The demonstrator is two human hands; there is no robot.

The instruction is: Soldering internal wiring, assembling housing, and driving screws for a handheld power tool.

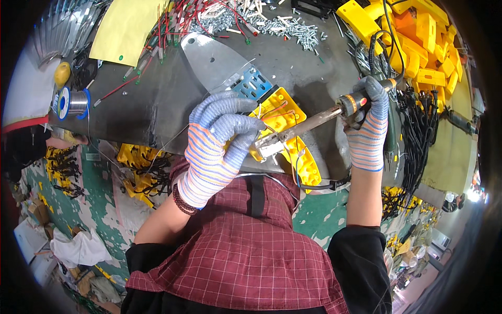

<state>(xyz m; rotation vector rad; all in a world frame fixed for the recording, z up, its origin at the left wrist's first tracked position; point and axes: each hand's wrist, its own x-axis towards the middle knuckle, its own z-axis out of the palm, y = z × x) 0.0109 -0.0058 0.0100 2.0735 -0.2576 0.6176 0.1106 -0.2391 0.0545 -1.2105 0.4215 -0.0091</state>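
My right hand (pixel 369 112), in a striped knit glove, is wrapped round a soldering iron (pixel 314 123) whose long metal shaft slants down to the left. Its tip is over an opened yellow plastic housing (pixel 306 166) with red and dark wires inside. My gloved left hand (pixel 222 133) is closed beside the iron's tip, thumb and fingers curled together at the housing's left edge. A thin solder wire (pixel 179 134) runs into that hand. Above the housing lie a blue slotted plate (pixel 253 83) and a grey tapered metal plate (pixel 206 58). My fingers hide the housing's left part.
A solder spool (pixel 73 103) stands at the left table edge. Screws (pixel 293 34) and red-wired parts (pixel 172 23) are heaped along the far side near a yellow sheet (pixel 127 30). Yellow housings (pixel 423 44) are piled far right, above black cables (pixel 418 136).
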